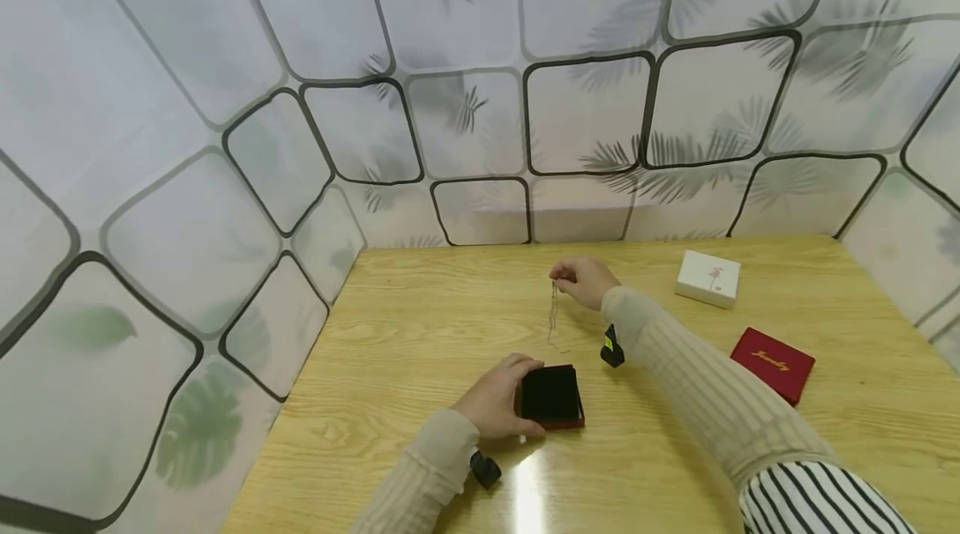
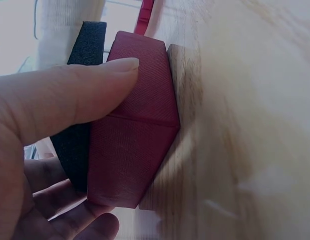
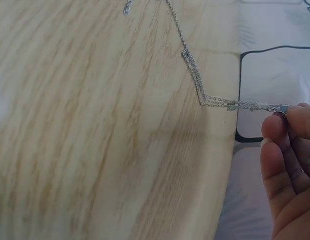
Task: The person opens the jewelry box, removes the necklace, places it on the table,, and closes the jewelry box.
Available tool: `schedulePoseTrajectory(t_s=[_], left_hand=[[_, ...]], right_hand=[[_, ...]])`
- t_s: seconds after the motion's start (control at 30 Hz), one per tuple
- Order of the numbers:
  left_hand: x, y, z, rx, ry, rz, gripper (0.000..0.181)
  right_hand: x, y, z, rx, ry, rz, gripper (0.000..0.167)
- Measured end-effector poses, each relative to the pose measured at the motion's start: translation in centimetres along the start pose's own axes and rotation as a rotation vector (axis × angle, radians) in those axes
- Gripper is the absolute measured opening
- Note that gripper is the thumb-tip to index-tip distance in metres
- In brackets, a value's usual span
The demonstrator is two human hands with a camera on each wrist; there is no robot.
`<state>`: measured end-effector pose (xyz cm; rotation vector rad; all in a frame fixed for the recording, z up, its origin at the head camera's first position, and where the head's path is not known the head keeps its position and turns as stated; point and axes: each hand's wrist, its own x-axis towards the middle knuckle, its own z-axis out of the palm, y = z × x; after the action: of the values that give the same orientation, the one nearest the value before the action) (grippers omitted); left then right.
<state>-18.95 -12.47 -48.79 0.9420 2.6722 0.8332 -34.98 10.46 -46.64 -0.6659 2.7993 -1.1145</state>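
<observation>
Between thumb and fingertips my right hand (image 1: 587, 281) pinches a thin silver chain (image 1: 553, 317), which hangs down to the table. In the right wrist view the doubled chain (image 3: 194, 72) runs from the pinching fingers (image 3: 276, 129), with a small bluish piece at the fingertips. My left hand (image 1: 497, 399) grips the left side of a small red box (image 1: 567, 424) with a black pad (image 1: 550, 392) on top. The left wrist view has the thumb (image 2: 97, 85) across the red box side (image 2: 129, 160), the black pad (image 2: 94, 42) next to it, fingers behind.
On the wooden table (image 1: 420, 309), a white box (image 1: 707, 278) with a small print stands at the back right. A red lid (image 1: 772, 364) with gold lettering lies nearer, beside my right forearm. Patterned cloth walls surround the table's back and sides.
</observation>
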Motion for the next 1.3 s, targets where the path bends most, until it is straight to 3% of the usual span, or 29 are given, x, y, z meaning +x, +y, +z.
schedulePoseTrajectory(t_s=[0.27,0.7,1.03,1.3], left_hand=[[0.0,0.0,-0.2,0.004,-0.003,-0.011,0.091],[0.2,-0.2,0.1,0.031,-0.003,-0.005,0.092],[0.3,-0.1,0.2,0.043,0.012,0.02,0.092],[0.1,0.0,0.0,0.042,0.01,0.02,0.093]], right_hand=[[1.3,0.6,0.1,-0.005,-0.001,0.044,0.017],[2.8,1.0,0.8,-0.04,-0.03,0.042,0.017],[3.3,1.6,1.1,-0.008,-0.029,0.116,0.017],[3.9,1.6,1.6,-0.044,-0.046,0.178,0.018]])
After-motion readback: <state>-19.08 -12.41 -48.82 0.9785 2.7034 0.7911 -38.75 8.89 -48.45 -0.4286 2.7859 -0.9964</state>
